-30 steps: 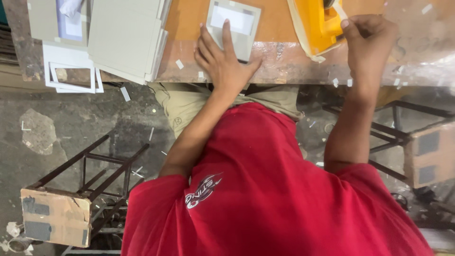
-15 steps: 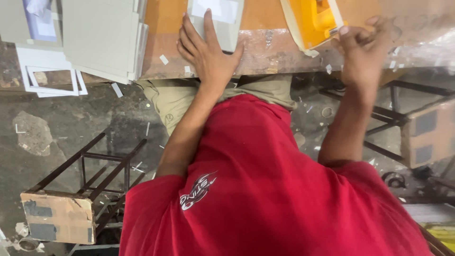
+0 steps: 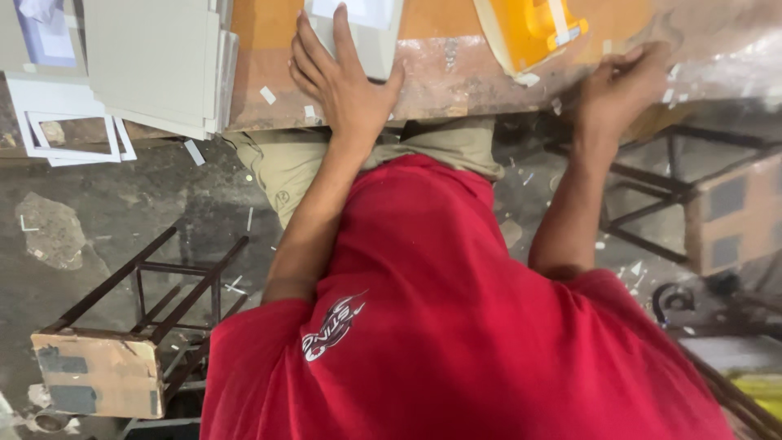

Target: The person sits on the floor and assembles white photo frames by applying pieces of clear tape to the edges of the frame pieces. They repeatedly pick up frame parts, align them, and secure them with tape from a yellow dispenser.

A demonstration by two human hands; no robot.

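My left hand point(image 3: 342, 77) lies flat, fingers spread, on a small grey card panel point(image 3: 371, 28) at the near edge of the worn orange-brown worktable point(image 3: 456, 69). My right hand point(image 3: 623, 85) rests at the table's edge, to the right of a yellow tape dispenser point(image 3: 533, 28). Its fingers are curled and blurred, and whether they pinch anything is unclear. My red shirt point(image 3: 456, 326) fills the lower half of the view.
A stack of grey boards point(image 3: 155, 61) lies on the table at the left, with white card frames point(image 3: 69, 122) beside it. Metal-framed stools stand on the littered floor at lower left point(image 3: 98, 371) and at the right point(image 3: 725, 220).
My right hand has come off the yellow tape dispenser and dropped to the table's edge. My left hand has stayed pressed on the grey panel while the view shifted.
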